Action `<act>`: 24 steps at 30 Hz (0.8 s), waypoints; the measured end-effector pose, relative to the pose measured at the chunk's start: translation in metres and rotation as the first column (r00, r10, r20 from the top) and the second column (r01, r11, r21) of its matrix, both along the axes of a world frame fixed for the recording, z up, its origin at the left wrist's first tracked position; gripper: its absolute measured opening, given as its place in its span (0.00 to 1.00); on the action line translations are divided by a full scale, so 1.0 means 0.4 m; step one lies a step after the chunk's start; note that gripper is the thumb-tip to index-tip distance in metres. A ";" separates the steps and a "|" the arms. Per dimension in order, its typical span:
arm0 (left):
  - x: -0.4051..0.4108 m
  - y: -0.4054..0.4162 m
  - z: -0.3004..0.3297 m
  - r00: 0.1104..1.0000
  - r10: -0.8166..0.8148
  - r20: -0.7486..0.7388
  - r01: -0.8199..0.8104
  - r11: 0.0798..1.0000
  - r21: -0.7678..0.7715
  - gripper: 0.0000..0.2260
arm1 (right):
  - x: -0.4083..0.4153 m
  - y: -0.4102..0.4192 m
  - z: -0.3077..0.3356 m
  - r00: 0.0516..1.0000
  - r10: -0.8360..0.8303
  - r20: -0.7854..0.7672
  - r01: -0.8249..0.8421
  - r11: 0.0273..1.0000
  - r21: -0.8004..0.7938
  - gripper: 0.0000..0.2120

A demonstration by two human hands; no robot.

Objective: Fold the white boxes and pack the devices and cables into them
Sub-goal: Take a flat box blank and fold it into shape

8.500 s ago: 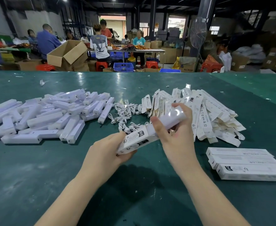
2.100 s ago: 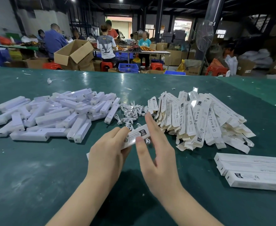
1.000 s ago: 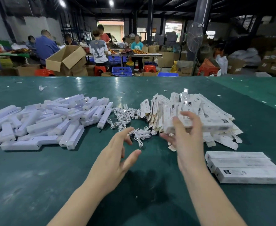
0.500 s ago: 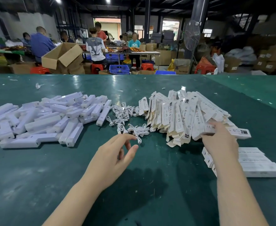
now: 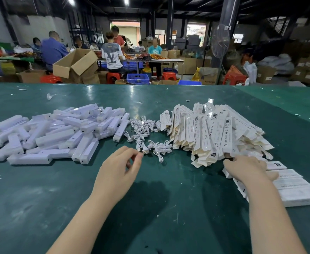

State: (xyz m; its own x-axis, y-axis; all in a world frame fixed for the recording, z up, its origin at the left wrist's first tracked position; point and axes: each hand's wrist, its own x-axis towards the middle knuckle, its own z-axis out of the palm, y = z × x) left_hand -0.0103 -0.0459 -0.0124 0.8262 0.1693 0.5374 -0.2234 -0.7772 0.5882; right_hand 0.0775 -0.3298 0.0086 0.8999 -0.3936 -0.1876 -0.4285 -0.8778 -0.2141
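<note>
My left hand (image 5: 119, 167) pinches the plug end of a white cable (image 5: 158, 148) at the near edge of a small heap of coiled cables (image 5: 143, 126) in the middle of the green table (image 5: 169, 213). Left of it lies a pile of long white devices (image 5: 59, 132). To the right is a heap of flat, unfolded white boxes (image 5: 214, 132). My right hand (image 5: 245, 168) lies palm down, thumb spread, over a stack of closed white boxes (image 5: 297, 191), its fingertips touching the near edge of the flat boxes.
Small paper scraps (image 5: 49, 96) dot the far part of the table. Beyond its far edge, several people work at other tables among cardboard cartons (image 5: 75, 65), red stools, blue crates (image 5: 138, 78) and a standing fan (image 5: 220, 41).
My right hand set the closed box on the stack, let go and drew back to the flat boxes. My left hand reached forward and pinched a cable's plug.
</note>
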 end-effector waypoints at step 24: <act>0.008 0.002 -0.013 0.998 -0.015 -0.062 0.014 1.000 -0.013 0.07 | -0.015 0.113 -0.008 0.259 0.032 0.965 -0.230 0.973 0.030 0.07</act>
State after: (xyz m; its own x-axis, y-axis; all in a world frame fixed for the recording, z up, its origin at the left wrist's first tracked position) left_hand -0.0071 -0.0452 -0.0178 0.8605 0.1632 0.4826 -0.1975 -0.7664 0.6113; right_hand 0.0713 -0.2846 0.0053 0.5000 -0.3109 0.8083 0.2916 -0.8184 -0.4952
